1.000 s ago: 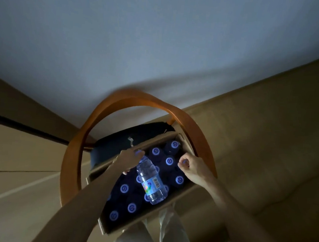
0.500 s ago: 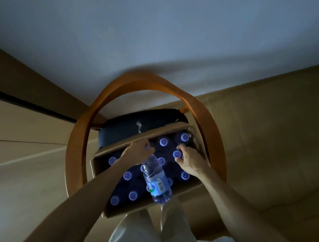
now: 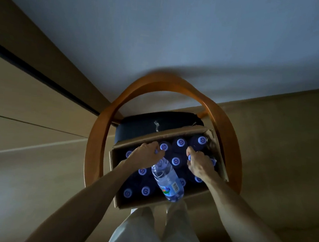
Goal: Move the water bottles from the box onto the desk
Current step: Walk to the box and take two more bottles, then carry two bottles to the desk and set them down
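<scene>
the left hand grips a clear plastic water bottle by its neck, lifted above the brown cardboard box. the right hand pinches a blue-capped bottle standing inside it. many capped bottles remain beneath both hands; none visibly moved.

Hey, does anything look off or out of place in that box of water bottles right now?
Nothing spilled or damaged. One water bottle is out of its row, tilted above the upright ones, held at its neck by the left hand. The right hand grips another cap. The cardboard box sits on a chair seat.
</scene>
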{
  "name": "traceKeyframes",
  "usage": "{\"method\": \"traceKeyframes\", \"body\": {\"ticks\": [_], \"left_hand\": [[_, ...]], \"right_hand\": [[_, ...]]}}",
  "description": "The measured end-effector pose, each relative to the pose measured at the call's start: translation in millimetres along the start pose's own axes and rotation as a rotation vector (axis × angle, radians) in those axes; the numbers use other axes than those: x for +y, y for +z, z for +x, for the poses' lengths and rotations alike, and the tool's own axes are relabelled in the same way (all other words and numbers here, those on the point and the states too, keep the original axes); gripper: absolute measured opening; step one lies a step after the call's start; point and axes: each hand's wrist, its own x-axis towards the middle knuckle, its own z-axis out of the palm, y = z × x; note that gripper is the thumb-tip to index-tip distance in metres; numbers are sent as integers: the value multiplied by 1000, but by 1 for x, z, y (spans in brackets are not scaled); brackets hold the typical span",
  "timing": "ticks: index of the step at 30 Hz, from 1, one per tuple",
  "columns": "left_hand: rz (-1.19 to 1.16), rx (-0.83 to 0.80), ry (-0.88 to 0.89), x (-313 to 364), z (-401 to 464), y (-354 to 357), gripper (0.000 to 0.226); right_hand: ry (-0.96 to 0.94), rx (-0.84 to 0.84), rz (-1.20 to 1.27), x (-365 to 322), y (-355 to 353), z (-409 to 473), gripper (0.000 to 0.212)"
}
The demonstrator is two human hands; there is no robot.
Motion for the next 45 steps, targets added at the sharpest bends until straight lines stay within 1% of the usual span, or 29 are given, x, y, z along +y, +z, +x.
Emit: {"method": "traceKeyframes", "body": {"ticks": [4,7,10,12,14,18,23,27,29,31,33,36,39,43,45], "left_hand": [[-19,-16,24,-1,-9,-3,35],[-16,7,88,3,-18,-6,25],[22,39,162,8,-32,-9,25],[-4,103,207,11,-43,-14,22],[38,171,239,15,-59,-20,21],[133,359,273,10,-89,-37,24],[150,611,234,4,-146,-69,23],[40,793,183,-7,-206,-100,23],[-26,903,174,-13,-240,-118,22],[-33,1015,168,-19,-278,-137,23],[5,1123,148,-27,-317,-154,22],[106,1275,122,-48,-377,-180,22],[113,1424,75,-77,-432,-205,23],[63,1529,-61,-125,-497,-233,34],[69,1583,-110,-153,-529,-243,40]], "right_hand": [[-25,58,71,-3,-21,-16,20],[-49,127,81,-7,-38,-35,22],[-33,201,97,-15,-58,-56,26],[-20,266,123,-20,-71,-68,28],[-9,311,169,-24,-87,-79,25],[-83,440,145,-37,-114,-101,20],[-223,691,106,-57,-137,-130,23],[-319,778,201,-88,-164,-155,22],[-378,807,263,-108,-181,-167,21],[-458,808,276,-135,-200,-181,22],[-546,813,239,-169,-219,-195,21],[-672,875,140,-225,-245,-217,19],[-783,931,122,-282,-264,-242,24],[-876,896,180,-367,-278,-273,17],[-932,877,190,-414,-280,-285,18]]}}
